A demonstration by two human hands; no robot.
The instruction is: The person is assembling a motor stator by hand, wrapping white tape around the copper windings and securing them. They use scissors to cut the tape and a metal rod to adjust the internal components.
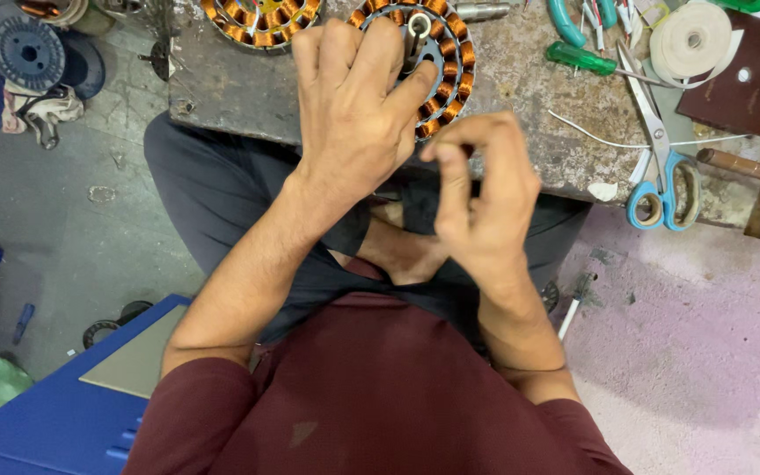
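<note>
On the near edge of a worn grey desk (521, 114) lies a round motor stator (447, 54), a metal ring wound all around with copper-coloured coils, with a short shaft standing at its centre. The person's left hand (354, 105) rests on top of it, fingers spread and curled over the ring, the thumb pressing against the coils on its right side. The right hand (481, 198) hovers just in front of the desk edge, close to the stator, its thumb and fingers pinched together; whatever they pinch is too small to make out. A second copper-wound stator (261, 19) sits just to the left, partly cut off by the frame. Further right on the desk lie a green-handled screwdriver (582, 59), blue-handled scissors (661, 167) and a roll of pale tape (690, 40). The person sits with knees under the desk, wearing a maroon shirt.
</note>
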